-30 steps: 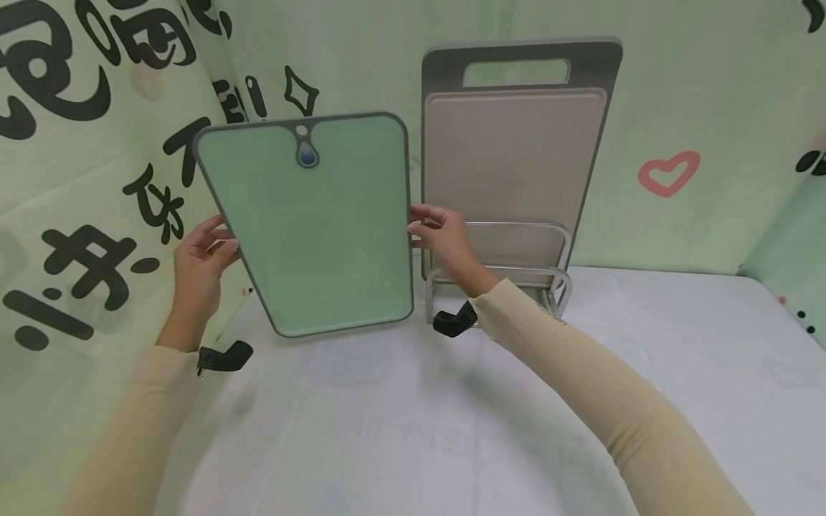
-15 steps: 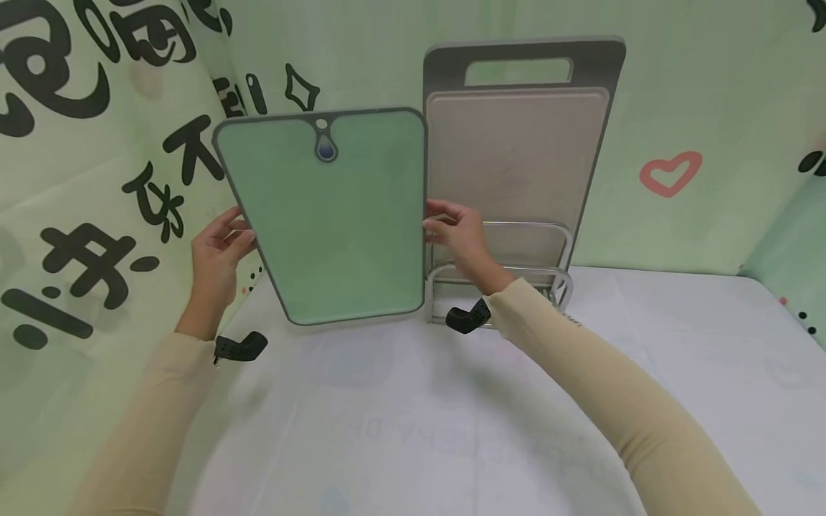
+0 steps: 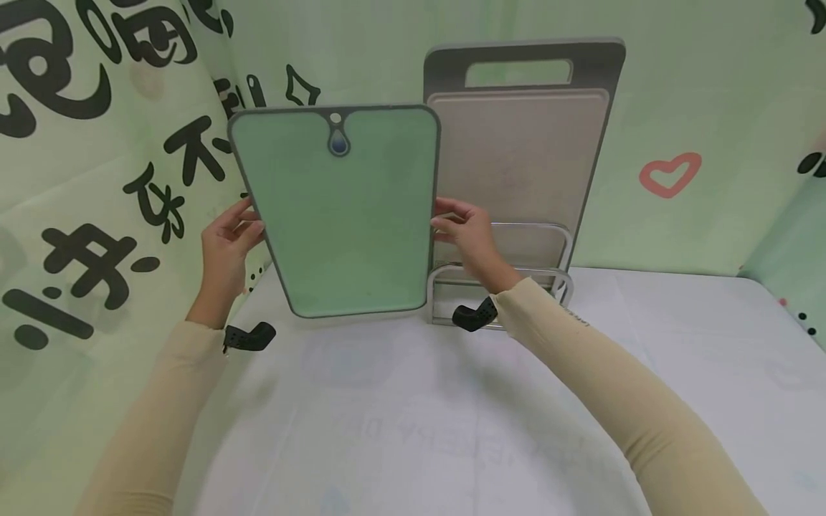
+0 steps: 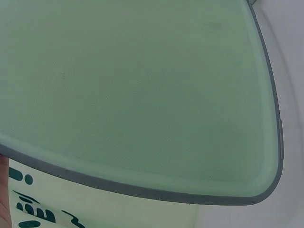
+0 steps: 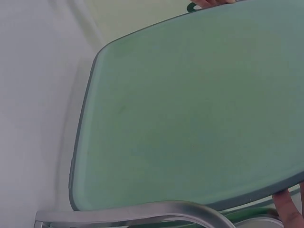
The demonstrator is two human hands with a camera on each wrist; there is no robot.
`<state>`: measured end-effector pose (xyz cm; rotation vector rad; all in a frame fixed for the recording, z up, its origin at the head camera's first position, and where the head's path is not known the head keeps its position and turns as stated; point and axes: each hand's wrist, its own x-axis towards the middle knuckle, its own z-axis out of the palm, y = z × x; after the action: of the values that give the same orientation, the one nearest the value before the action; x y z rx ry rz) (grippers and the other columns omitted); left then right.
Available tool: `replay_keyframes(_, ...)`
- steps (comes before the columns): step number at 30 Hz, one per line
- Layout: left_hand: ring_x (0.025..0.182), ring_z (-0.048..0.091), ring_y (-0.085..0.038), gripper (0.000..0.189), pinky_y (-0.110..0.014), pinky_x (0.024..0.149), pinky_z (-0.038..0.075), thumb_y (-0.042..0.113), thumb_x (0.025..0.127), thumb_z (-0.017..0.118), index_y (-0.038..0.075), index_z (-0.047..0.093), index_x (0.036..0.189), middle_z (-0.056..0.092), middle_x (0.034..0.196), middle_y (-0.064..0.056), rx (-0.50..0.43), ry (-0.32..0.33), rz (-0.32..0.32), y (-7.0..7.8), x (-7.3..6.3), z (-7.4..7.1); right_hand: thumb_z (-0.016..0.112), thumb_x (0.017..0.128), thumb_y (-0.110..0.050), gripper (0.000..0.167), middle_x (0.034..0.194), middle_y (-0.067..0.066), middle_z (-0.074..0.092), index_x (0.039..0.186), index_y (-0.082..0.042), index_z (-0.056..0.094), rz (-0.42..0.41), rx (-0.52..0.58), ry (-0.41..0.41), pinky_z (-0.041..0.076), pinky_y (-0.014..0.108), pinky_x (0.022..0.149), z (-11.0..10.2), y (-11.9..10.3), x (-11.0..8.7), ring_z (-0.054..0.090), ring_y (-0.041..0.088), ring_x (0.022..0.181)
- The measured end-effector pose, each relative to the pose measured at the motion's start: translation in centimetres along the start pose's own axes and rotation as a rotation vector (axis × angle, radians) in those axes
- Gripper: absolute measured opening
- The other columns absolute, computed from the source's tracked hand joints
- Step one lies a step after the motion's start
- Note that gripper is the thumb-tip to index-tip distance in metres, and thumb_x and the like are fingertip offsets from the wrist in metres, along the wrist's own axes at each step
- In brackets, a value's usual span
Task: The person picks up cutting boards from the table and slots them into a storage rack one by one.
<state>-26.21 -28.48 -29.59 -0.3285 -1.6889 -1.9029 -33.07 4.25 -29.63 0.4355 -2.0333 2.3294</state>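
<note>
A green cutting board (image 3: 342, 222) with a grey rim and a drop-shaped inset below its hanging hole is held upright above the table, between both hands. My left hand (image 3: 226, 247) grips its left edge, thumb in front and fingers behind. On the opposite edge my right hand (image 3: 470, 236) pinches the rim. Just behind the right hand stands a metal wire rack (image 3: 561, 276), which holds a larger beige cutting board (image 3: 516, 158) with a grey handle. In the right wrist view, the rack's bar (image 5: 142, 211) overlaps the green board's lower corner.
A white cloth covers the table (image 3: 400, 423). Behind it hangs a pale green curtain (image 3: 697, 93) with black lettering and a red heart outline. The table's back edge runs right of the rack.
Both hands have carried the green cutting board to the right and slightly up, closer to the rack. It now overlaps the beige board's left edge and hangs straighter.
</note>
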Motion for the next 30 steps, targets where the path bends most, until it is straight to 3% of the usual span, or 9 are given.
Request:
replay_keyframes(10, 0.076, 0.063, -0.007, 0.034, -0.017, 0.076, 0.055, -0.003, 0.088, 0.059, 0.004, 0.063, 0.121, 0.062, 0.083, 0.000, -0.015, -0.014, 0.013, 0.4, 0.9, 0.7, 0.058, 0.086, 0.010, 0.035, 0.088, -0.006, 0.064, 0.121, 0.010, 0.056, -0.012, 0.052, 0.009, 0.057, 0.024, 0.068, -0.5, -0.4, 0.3, 0.061, 0.008, 0.076)
replay_keyframes(19, 0.078, 0.063, -0.008, 0.036, -0.016, 0.075, 0.055, -0.004, 0.088, 0.058, 0.003, 0.061, 0.123, 0.060, 0.086, -0.001, -0.030, -0.013, -0.013, 0.8, 1.4, 1.2, 0.058, 0.087, 0.008, 0.036, 0.089, -0.004, 0.061, 0.123, 0.009, 0.055, -0.006, 0.035, 0.015, 0.057, 0.022, 0.067, -0.8, -1.4, 0.2, 0.061, 0.007, 0.077)
replay_keyframes(30, 0.077, 0.063, -0.009, 0.034, -0.018, 0.075, 0.056, -0.002, 0.087, 0.060, 0.006, 0.064, 0.120, 0.063, 0.085, 0.000, -0.042, -0.039, 0.009, 0.6, 1.9, 2.2, 0.058, 0.087, 0.009, 0.035, 0.085, -0.006, 0.063, 0.121, 0.010, 0.056, -0.034, 0.040, 0.015, 0.056, 0.022, 0.064, -2.0, -2.2, 0.2, 0.061, 0.007, 0.074)
